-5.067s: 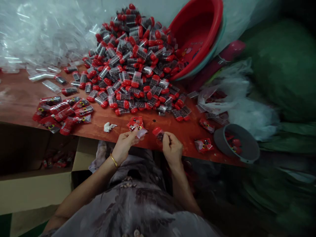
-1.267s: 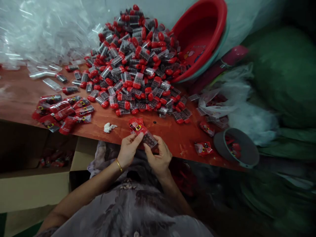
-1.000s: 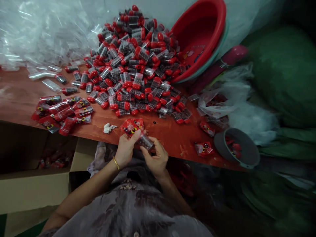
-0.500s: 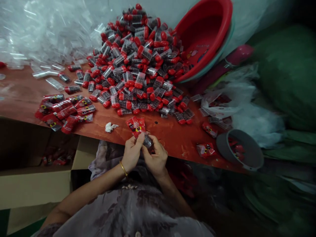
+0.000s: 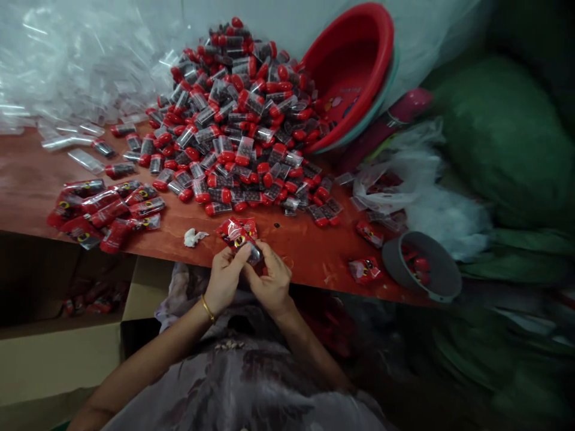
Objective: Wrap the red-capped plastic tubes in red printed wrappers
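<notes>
At the table's front edge, both hands close round a small clear tube (image 5: 254,256) with dark contents and a red printed wrapper (image 5: 236,232). My left hand (image 5: 225,272) pinches the wrapper and the tube's near side, its thumb on top. My right hand (image 5: 271,276) grips the tube's other end, its fingers curled round it. The wrapper lies over the tube's upper part; how far it covers the tube I cannot tell. Beyond the hands rises a big pile of red-capped clear tubes (image 5: 245,149). To the left lie several wrapped tubes (image 5: 110,212).
A red basin (image 5: 381,72) leans behind the pile. Loose clear tubes (image 5: 90,90) are heaped at back left. A grey round container (image 5: 395,263) holding red caps stands right, near a red packet (image 5: 363,270). Crumpled white tissue (image 5: 194,237) lies left of the hands; a cardboard box (image 5: 63,359) is below.
The wrapper has folded down over the tube between my hands, where it stood flatter and higher before. The whole view has shifted slightly, so the table's things appear further left.
</notes>
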{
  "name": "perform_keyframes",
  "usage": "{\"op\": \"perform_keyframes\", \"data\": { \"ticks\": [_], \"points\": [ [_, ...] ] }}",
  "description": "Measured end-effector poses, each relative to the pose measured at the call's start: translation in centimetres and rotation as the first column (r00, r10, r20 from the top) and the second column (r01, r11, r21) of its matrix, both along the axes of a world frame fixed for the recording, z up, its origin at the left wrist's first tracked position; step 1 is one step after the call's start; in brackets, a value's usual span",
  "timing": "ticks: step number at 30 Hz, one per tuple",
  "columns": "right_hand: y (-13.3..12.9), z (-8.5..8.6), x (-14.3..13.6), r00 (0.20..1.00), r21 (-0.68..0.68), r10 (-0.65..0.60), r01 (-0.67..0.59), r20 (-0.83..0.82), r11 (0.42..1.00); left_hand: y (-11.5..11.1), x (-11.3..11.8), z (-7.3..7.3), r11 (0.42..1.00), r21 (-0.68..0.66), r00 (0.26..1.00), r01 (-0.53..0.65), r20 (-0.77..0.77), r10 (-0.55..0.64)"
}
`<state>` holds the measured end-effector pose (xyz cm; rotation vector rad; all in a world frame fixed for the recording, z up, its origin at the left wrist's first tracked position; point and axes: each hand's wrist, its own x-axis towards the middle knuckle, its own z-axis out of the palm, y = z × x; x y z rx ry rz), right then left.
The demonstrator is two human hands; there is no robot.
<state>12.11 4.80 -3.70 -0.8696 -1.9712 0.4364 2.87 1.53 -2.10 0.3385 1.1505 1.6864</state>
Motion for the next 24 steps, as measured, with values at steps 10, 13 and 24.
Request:
{"op": "perform_keyframes", "data": {
  "ticks": [10,13,24],
  "points": [
    [-0.1,-0.4,0.2,0.951,-0.48,0.112,-0.244,-0.287,0.843,0.6,-1.5,1.5,0.999,0.049,0.991,0.016,0.132,-0.022],
    [-0.2,-0.3,0.2,0.906,-0.624,0.024,-0.31,-0.422,0.718,0.3,-1.1,0.7,0.996,0.048,0.994,0.072,0.083,-0.075],
    [1.5,-1.0,-1.3,0.936,-0.589,0.122,-0.304,-0.329,0.749,-0.9,-2.7,0.1,0.994,0.036,0.97,0.099,0.219,-0.105]
  ]
}}
